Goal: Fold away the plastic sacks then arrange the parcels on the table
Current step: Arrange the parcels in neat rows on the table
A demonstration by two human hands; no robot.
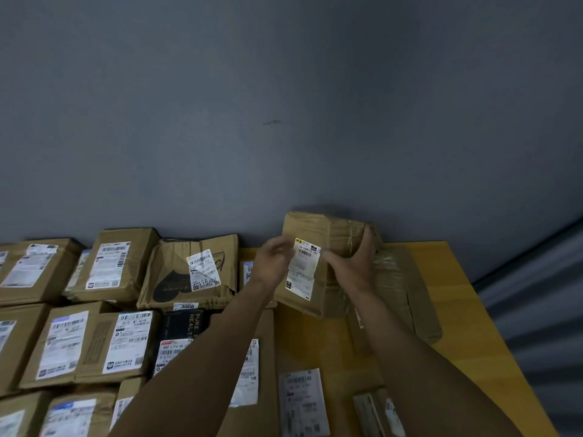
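Head view: both hands' fingers grip upright parcel (318, 266), long axis vertical, label facing camera.

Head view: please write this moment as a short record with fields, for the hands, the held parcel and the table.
left hand: at the left edge of the label, fingers curled
right hand: grips the right side of the parcel
held parcel: brown box, tilted, white label facing the camera
other parcels: brown boxes in rows on the left
dark parcel: lies among the rows
table: yellow, against a grey wall
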